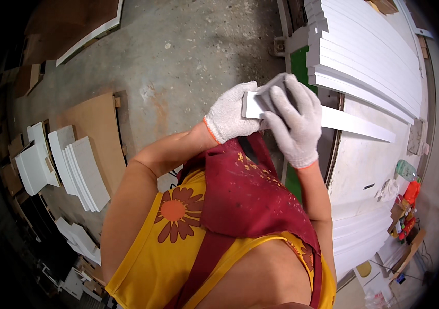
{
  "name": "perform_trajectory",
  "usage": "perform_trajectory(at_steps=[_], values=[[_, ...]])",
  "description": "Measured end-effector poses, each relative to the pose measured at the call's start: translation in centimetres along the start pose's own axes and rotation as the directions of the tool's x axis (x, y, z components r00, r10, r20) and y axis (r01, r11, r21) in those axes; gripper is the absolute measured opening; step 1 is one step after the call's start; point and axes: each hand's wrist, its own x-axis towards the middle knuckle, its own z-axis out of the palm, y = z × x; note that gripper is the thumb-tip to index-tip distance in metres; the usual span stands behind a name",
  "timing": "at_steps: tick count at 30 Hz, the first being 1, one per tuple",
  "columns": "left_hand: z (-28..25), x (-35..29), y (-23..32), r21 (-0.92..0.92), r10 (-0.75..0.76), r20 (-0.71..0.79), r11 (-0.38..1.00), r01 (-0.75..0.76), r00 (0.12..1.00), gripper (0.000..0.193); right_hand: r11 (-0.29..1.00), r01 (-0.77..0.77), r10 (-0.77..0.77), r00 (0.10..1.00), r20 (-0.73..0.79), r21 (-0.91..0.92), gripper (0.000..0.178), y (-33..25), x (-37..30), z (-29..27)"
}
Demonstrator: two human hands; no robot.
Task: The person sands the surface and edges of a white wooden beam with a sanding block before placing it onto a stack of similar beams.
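Observation:
A long white board [356,124] runs from my hands to the right, its far part resting on a white work surface. My left hand [231,114], in a white knit glove with an orange cuff, is closed around the near end of this board. In my gloved right hand [297,122] is a grey block [275,86] that looks like a sanding sponge. Its face lies tilted against the board's end, close to my left fingers. The fingertips of my left hand are partly hidden behind the board.
Many white boards [369,56] are stacked at the far right, and more white strips [361,232] lie nearer. A clear green-tinted bottle [406,170] and a white cloth [387,190] sit at the right. Left, white panels [83,170] lie by a brown sheet [101,129] on the concrete floor.

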Motion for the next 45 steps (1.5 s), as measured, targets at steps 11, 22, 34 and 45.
perform_trajectory(at_steps=[11, 22, 34, 45], values=[[1.2, -0.7, 0.7, -0.746, -0.192, 0.038, 0.648, 0.156, 0.981, 0.063, 0.967, 0.172, -0.235, 0.890, 0.392, 0.189, 0.046, -4.6, -0.8, -1.5], [4.4, -1.4, 2.2, 0.283, 0.088, -0.090, 0.957, -0.059, 0.992, 0.054, 0.988, 0.141, -0.143, 0.989, 0.037, 0.063, 0.038, -4.4, -0.1, 2.1], [-3.4, -4.7, -4.7, -0.723, -0.405, -0.121, 0.661, 0.199, 0.906, 0.057, 0.455, -0.802, 0.516, 0.591, -0.620, -0.387, 0.033, 22.5, -21.0, -10.3], [-0.7, 4.1, -5.8, 0.742, -0.574, 0.110, 0.591, 0.317, 0.811, 0.078, 0.848, -0.485, 0.473, 0.874, -0.107, -0.213, 0.043, 5.4, -12.2, 3.3]])
